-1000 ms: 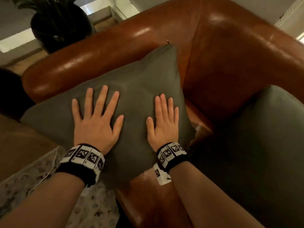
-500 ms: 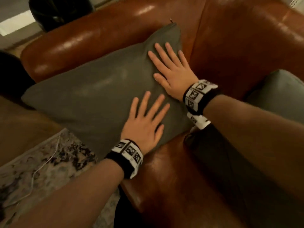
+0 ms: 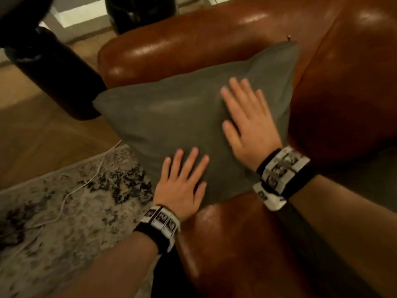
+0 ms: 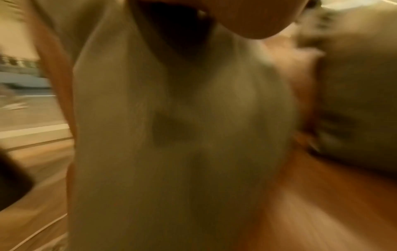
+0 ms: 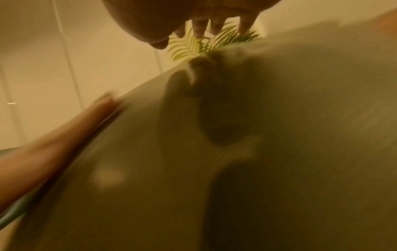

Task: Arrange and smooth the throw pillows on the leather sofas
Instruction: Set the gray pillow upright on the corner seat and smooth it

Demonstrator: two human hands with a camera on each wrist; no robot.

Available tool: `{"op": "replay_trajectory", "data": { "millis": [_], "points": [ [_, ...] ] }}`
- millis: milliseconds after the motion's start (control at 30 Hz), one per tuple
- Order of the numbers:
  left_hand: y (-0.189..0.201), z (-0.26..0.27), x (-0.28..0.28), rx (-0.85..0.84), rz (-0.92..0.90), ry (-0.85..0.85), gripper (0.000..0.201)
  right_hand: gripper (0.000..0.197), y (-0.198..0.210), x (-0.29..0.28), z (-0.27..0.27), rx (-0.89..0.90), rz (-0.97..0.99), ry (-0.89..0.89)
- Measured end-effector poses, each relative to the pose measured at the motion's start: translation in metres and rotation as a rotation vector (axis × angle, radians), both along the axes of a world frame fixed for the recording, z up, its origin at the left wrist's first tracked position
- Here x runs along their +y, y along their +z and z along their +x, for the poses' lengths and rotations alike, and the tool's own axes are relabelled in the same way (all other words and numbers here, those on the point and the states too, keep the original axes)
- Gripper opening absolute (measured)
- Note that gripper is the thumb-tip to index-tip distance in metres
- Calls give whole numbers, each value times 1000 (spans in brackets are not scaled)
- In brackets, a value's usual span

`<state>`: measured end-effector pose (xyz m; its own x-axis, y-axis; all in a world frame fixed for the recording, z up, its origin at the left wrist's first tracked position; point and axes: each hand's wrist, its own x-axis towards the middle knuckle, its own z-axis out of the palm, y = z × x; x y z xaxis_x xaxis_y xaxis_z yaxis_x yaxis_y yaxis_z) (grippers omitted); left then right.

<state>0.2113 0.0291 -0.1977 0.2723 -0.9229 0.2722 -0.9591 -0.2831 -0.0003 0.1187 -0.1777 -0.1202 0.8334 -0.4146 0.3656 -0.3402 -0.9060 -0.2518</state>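
Observation:
A grey-green throw pillow (image 3: pixel 171 117) leans against the armrest (image 3: pixel 193 46) of a brown leather sofa (image 3: pixel 343 93). My left hand (image 3: pixel 184 179) lies flat on the pillow's near lower corner, fingers straight and spread. My right hand (image 3: pixel 247 121) lies flat on the pillow's right half, fingers straight, slightly blurred. The left wrist view shows the pillow (image 4: pixel 171 135) as a blurred grey surface. In the right wrist view the pillow (image 5: pixel 279 152) fills the frame below my fingertips (image 5: pixel 199 32). A second grey pillow (image 3: pixel 384 168) shows at the right edge.
A patterned rug (image 3: pixel 64 211) with a white cable (image 3: pixel 64 198) lies on the wooden floor at the left. A dark round object (image 3: pixel 53 78) stands on the floor beside the armrest. A black planter (image 3: pixel 137 11) sits behind the sofa arm.
My right hand has slid down from the pillow's top corner toward its middle right. My left hand has shifted toward the pillow's lower corner. The camera view has swung rightward.

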Motion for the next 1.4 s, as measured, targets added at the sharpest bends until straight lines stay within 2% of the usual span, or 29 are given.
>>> {"op": "replay_trajectory", "data": {
  "millis": [33,100,167,233,367,400,467,500,567,667,733,800,900,967,1067,1200,1300,1400],
  "points": [
    [10,8,-15,54,-54,141,69,60,-10,20,8,40,-50,52],
    [16,24,-30,125,-110,242,71,60,-31,41,14,123,-161,85],
    [6,34,-27,154,-138,279,70,61,-47,29,4,152,-192,10],
    [-11,44,-9,219,-193,406,69,62,-53,13,-12,184,-156,-91],
    [-32,57,21,648,-401,860,67,63,-42,15,-19,191,-79,-175],
    [-30,56,22,743,-455,860,68,64,-34,20,-14,152,-57,-189],
    [-18,49,15,920,-557,700,67,62,-11,27,8,71,-1,-138],
    [-12,44,8,998,-593,645,66,61,4,30,25,38,15,-64],
    [-4,39,-4,1100,-655,668,65,58,35,37,67,32,30,109],
    [-1,35,-9,1193,-735,747,59,61,70,42,137,215,144,216],
    [0,34,-4,1270,-782,754,57,62,80,45,167,427,217,192],
    [-2,36,1,1344,-806,759,56,57,80,49,182,509,187,146],
    [-12,41,10,1416,-686,753,56,35,75,48,184,319,258,70],
    [-20,41,19,1459,-553,722,47,31,75,43,181,166,360,8],
    [-36,32,34,1500,-353,660,46,27,81,30,178,10,458,-51],
    [-59,16,54,1579,-108,701,55,24,78,22,176,-61,501,-59],
    [-64,13,58,1640,-79,718,55,22,74,21,175,-68,523,-35],
    [-70,14,58,1638,24,723,57,13,77,24,174,-7,573,53]
  ]
}}
